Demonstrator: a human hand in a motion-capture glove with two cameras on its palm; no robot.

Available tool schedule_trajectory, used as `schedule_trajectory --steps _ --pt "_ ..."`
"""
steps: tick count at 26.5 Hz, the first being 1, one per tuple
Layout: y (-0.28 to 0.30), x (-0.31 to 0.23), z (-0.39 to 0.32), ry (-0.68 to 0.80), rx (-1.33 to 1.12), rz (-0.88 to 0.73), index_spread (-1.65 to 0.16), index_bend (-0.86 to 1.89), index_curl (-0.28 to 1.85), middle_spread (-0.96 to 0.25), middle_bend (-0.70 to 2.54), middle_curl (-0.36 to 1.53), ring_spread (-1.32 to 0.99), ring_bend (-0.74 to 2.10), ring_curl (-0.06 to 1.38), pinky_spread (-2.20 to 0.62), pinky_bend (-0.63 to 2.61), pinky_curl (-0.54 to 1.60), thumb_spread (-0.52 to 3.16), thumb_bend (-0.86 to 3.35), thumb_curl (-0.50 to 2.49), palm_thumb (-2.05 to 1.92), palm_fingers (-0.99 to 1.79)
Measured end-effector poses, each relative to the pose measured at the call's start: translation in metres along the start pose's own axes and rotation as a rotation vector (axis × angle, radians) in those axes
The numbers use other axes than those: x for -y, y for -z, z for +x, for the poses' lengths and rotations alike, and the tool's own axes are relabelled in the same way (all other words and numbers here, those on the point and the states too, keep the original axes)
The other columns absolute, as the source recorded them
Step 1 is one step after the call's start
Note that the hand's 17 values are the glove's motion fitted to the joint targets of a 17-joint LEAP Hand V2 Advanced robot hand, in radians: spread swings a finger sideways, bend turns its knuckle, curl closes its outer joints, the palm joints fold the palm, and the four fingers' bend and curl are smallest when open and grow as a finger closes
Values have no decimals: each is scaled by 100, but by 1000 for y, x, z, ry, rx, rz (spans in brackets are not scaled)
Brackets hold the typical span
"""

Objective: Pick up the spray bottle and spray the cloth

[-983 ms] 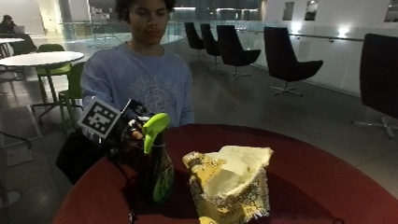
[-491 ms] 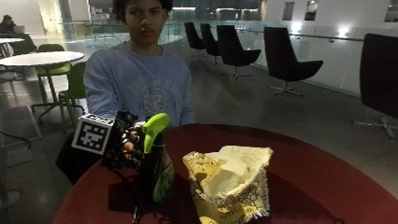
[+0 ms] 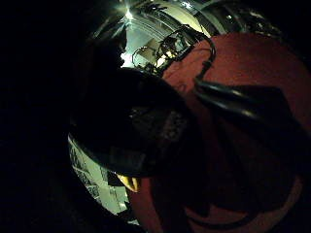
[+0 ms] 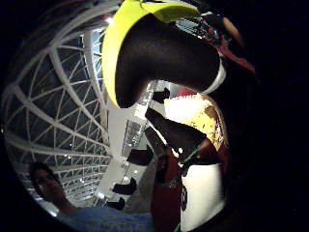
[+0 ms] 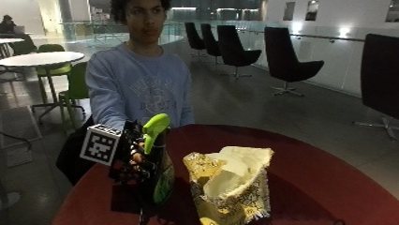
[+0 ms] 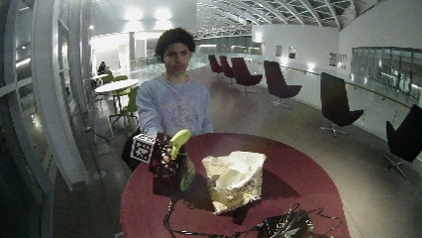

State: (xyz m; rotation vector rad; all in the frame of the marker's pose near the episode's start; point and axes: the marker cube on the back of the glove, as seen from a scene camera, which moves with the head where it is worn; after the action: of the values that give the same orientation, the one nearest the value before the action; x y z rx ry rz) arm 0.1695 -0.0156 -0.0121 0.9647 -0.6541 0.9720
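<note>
Here the gloved right hand [image 5: 133, 157] is held out low over the near edge of the round red table [image 5: 324, 187], reaching forward from a person in a pale blue sweatshirt standing behind it. The hand sits upright against the back of the spray bottle [image 5: 156, 164], just under the sprayer head, with its fingers curled round the bottle's neck (how far they wrap on the far side is hidden by the bottle itself).

The bottle stands upright, or close to it, at the table's edge, its lime-green trigger head [image 5: 154, 127] rising above the hand and pointing toward the cloth. In the thumb-side palm view the sprayer fills the frame: a smooth, matte black curved neck with a glossy yellow-green plastic cap [image 4: 145, 43] arching over it, so the head lies right against the palm. A green label shows on the bottle's dark body in the outside view.

The cloth [image 5: 233, 187] stands just beside the bottle, toward the middle of the table, bunched into an upright crumpled heap. It is cream inside with a yellow and dark printed pattern on its outer folds, and its lower edge looks frayed. It is not touching the hand; whether it brushes the bottle I cannot tell.

The tabletop is a flat, dull red surface. In the wide outside view a tangle of dark cables and a small device [image 6: 284, 225] lie near its front edge, well apart from the bottle.
</note>
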Motion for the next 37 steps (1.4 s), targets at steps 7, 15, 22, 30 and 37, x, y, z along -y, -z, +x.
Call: schedule_trajectory --steps 7,15,22,30,37 --pt "-16 6 0 8 -13 75 -34 13 20 -4 42 41 0 45 34 18 22 32 104 -2 28 56 60" --pt "-23 4 4 89 -58 103 -32 16 24 -6 42 42 -2 43 34 21 17 30 104 3 32 71 66" --pt "-20 13 0 120 15 68 -29 15 27 -9 41 43 -7 52 36 23 16 28 98 12 42 95 87" --pt "-7 14 -10 135 89 -201 -26 16 31 -11 43 45 -8 55 39 24 14 27 87 4 47 94 102" --pt "0 12 -31 150 86 -454 -24 16 34 -10 44 47 -8 54 40 23 16 27 93 -2 48 89 110"
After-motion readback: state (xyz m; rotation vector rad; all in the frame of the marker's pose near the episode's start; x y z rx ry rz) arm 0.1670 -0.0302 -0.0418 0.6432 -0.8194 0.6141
